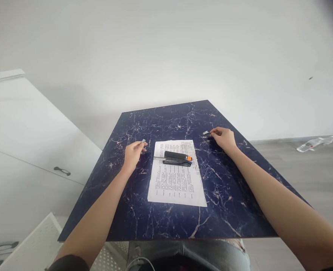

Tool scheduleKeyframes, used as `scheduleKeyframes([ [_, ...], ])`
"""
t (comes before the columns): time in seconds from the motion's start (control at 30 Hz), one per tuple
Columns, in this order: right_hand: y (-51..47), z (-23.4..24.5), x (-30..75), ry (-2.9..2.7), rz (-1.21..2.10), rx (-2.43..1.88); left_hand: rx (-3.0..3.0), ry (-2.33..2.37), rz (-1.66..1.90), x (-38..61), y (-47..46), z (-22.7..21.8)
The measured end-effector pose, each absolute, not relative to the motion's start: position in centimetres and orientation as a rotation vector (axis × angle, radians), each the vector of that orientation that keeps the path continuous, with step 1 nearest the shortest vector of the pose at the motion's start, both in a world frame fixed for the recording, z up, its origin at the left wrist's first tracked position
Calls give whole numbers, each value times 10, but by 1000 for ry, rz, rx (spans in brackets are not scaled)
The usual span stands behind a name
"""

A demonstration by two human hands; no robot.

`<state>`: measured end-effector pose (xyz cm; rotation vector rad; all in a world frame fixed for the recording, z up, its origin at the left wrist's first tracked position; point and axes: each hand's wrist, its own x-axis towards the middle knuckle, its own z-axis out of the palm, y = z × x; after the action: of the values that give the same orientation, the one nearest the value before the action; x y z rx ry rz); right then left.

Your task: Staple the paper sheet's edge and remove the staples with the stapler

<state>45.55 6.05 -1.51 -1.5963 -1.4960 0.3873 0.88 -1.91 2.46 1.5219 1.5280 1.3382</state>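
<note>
A printed paper sheet [177, 177] lies in the middle of the dark blue marble table [228, 195]. A black stapler with an orange tab [177, 158] rests on the sheet's upper part. My left hand [132, 155] sits left of the sheet, its fingers closed in a pinch on a small grey piece [143, 141]. My right hand [225, 137] rests to the right of the sheet, fingertips pinched at another small grey piece [206, 132] lying on the table.
A white cabinet with dark handles [28, 139] stands at the left. A white perforated surface [39, 244] is at the lower left. An empty plastic bottle [315, 143] lies on the grey floor at the right. A white wall is behind the table.
</note>
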Motion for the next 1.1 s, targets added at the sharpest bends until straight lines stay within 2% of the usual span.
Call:
scheduleKeyframes([
  [0.13,58,-12,454,-1503,375,-1617,1021,1164,1290,29,-28,25],
  [0.3,57,-9,451,-1532,364,-1652,796,1025,1207,33,-30,28],
  [0.4,56,-7,450,-1531,372,-1656,865,1026,1173,31,-29,27],
  [0.57,55,-6,451,-1559,387,-1649,1360,1149,1214,34,-32,24],
  [0.7,56,-8,452,-1558,381,-1642,1514,1184,1272,34,-34,24],
  [0.87,58,-10,453,-1548,382,-1617,1953,1153,1207,34,-37,28],
  [0.97,59,-10,453,-1557,386,-1601,1883,1163,1277,37,-38,29],
  [1.1,59,-11,453,-1555,388,-1605,1424,1210,1394,34,-33,26],
])
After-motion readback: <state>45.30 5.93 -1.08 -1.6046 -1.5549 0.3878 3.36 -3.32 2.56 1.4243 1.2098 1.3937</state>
